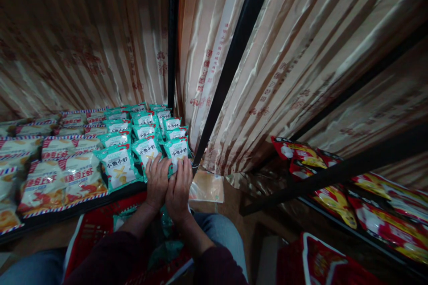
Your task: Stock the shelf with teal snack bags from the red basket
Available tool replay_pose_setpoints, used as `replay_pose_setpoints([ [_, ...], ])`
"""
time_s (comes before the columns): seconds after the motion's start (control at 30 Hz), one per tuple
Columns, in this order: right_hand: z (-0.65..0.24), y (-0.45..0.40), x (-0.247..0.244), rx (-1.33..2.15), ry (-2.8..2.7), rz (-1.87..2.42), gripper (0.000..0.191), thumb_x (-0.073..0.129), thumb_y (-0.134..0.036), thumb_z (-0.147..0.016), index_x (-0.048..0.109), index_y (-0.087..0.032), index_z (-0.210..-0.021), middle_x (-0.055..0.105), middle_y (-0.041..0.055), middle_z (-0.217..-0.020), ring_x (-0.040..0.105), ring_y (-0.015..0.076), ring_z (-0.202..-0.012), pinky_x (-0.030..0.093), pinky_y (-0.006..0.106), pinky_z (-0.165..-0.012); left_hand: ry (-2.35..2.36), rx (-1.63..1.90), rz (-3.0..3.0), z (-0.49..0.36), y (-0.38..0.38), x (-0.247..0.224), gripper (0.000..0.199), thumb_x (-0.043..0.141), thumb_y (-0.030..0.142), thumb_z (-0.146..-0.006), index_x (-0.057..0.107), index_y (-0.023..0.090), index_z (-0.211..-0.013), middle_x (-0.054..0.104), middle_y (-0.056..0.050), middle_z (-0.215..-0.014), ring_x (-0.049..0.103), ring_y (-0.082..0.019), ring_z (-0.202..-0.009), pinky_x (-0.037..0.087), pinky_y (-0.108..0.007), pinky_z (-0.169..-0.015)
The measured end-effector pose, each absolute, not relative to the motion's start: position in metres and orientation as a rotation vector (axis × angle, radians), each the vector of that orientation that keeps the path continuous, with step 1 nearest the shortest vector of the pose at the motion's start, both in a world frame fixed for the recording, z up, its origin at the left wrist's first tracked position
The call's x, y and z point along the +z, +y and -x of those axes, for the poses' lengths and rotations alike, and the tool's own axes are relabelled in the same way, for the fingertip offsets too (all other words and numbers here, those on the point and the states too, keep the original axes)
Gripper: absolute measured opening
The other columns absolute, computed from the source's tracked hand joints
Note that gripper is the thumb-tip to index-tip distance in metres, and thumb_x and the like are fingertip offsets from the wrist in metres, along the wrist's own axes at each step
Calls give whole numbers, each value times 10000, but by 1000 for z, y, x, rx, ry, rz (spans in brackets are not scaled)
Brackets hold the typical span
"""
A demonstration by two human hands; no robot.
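My left hand [158, 180] is at the front edge of the shelf, its fingers closed over the lower part of a teal-and-white snack bag [146, 148]. Right beside it, my right hand [180, 185] grips the bottom of a similar snack bag [176, 148] at the row's right end. Both thumbs are mostly hidden. Behind these two, more teal bags stand in leaning rows. Another teal snack bag [119, 165] sits to the left of my hands. Below my forearms, a red basket [96, 227] between my knees holds more teal packets, partly covered by my arms.
White-and-orange snack bags [63, 178] fill the shelf's left side. A black metal post [230, 53] rises just right of my hands, before pleated curtains [267, 75]. Red-and-yellow packages [384, 213] lie on a lower right shelf, with a red bag [324, 262] below. A flat packet [207, 186] lies beyond my knee.
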State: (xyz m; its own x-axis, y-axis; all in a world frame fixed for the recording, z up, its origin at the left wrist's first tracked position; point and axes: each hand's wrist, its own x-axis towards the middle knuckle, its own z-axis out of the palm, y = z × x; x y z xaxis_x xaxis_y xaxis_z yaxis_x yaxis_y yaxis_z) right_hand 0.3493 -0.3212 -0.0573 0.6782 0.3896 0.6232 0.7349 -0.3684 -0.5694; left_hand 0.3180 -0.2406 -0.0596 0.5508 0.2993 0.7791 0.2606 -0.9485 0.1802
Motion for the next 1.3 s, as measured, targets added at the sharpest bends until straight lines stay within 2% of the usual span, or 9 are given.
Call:
replay_pose_setpoints([
  [0.33, -353, -321, -61, -538, -848, 1999, 521, 234, -200, -948, 184, -95, -1456, 232, 181, -1512, 135, 258, -1419, 286, 560, -1076, 355, 1352, -2800, -321, -240, -62, 359, 391, 244, -910, 535, 169, -1231, 599, -116, -1210, 359, -260, -1314, 263, -491, -1082],
  [0.6, -351, -322, -59, -524, -865, 2002, 515, 224, -181, -945, 205, -96, -1453, 255, 183, -1503, 137, 261, -1419, 297, 564, -1071, 406, 1301, -2855, -318, -240, -62, 382, 416, 283, -906, 540, 196, -1256, 611, -117, -1126, 456, -259, -1204, 284, -490, -1073],
  [0.83, -355, -324, -59, -535, -913, 1994, 536, 223, -158, -936, 155, -126, -1466, 244, 168, -1510, 151, 257, -1416, 309, 560, -1064, 462, 1283, -2843, -321, -243, -64, 376, 426, 271, -900, 543, 204, -1251, 615, -108, -1138, 457, -254, -1218, 276, -486, -1081],
  [0.97, -355, -325, -60, -523, -902, 1995, 544, 220, -141, -932, 130, -132, -1469, 218, 157, -1520, 117, 250, -1423, 302, 559, -1072, 426, 1357, -2811, -317, -244, -68, 381, 427, 263, -901, 534, 150, -1249, 590, -146, -1217, 402, -271, -1278, 280, -494, -1074],
  [1.3, -354, -324, -73, -558, -877, 1964, 534, 240, -166, -946, 142, -153, -1470, 233, 165, -1515, 146, 262, -1418, 309, 569, -1062, 469, 1245, -2926, -311, -250, -67, 427, 412, 254, -908, 469, 152, -1319, 495, -128, -1367, 278, -278, -1370, 247, -498, -1096],
])
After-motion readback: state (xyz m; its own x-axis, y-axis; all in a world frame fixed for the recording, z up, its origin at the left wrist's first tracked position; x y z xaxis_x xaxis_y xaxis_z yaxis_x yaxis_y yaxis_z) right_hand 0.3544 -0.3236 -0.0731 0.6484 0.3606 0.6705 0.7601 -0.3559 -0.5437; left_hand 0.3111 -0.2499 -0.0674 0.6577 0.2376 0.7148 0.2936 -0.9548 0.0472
